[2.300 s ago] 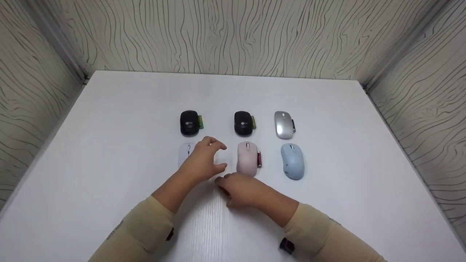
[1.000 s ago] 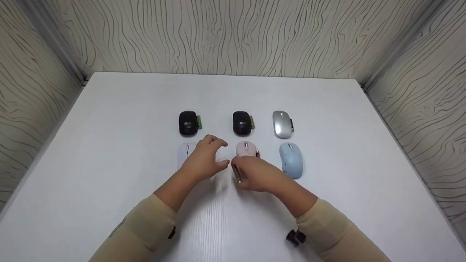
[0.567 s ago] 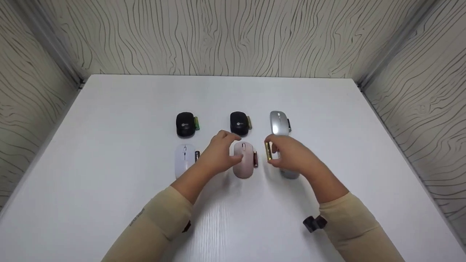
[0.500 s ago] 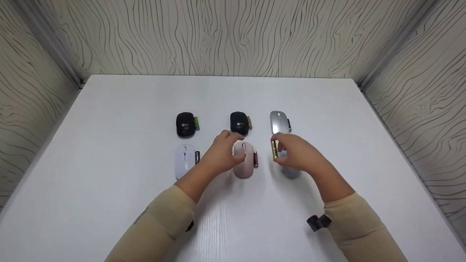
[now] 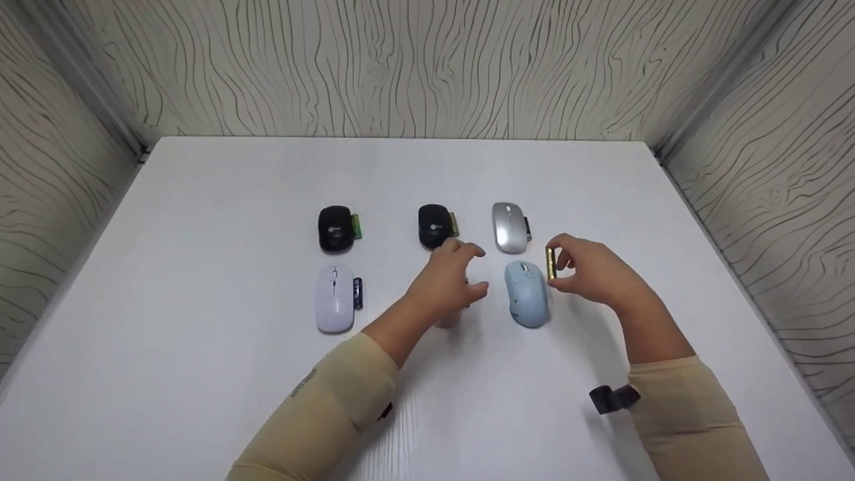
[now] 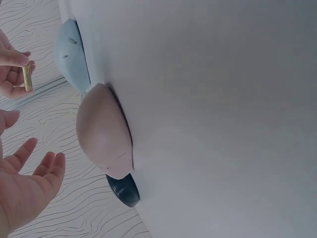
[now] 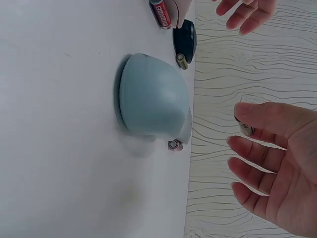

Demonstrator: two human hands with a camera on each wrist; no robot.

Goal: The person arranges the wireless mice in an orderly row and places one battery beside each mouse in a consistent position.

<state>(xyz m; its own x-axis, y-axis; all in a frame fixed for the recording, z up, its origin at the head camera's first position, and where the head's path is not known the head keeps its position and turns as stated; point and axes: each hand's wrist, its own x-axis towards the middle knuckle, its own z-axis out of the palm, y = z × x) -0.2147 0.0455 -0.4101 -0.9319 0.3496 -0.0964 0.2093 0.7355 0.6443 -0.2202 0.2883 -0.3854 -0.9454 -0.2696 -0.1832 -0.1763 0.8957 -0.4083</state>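
My right hand [image 5: 594, 270] pinches a gold battery [image 5: 551, 264] between thumb and fingers, above the table just right of the light blue mouse [image 5: 528, 294]. In the right wrist view the battery [image 7: 244, 127] is mostly covered by the thumb. My left hand [image 5: 444, 280] hovers over the pink mouse [image 5: 449, 321] with fingers spread and nothing in its grasp. The left wrist view shows the pink mouse [image 6: 104, 131] whole, apart from the hand. A red battery [image 7: 161, 14] beside the pink mouse is mostly hidden by my left hand in the head view.
On the white table [image 5: 234, 200], two black mice [image 5: 336, 229] and a silver mouse [image 5: 509, 228] form the back row, each with a battery at its right. A white mouse [image 5: 334, 299] sits front left with a dark battery [image 5: 358, 293]. Patterned walls enclose the table.
My right hand has carried the gold battery from near the pink mouse rightward past the blue mouse. My left hand has shifted right, from the white mouse to over the pink one.
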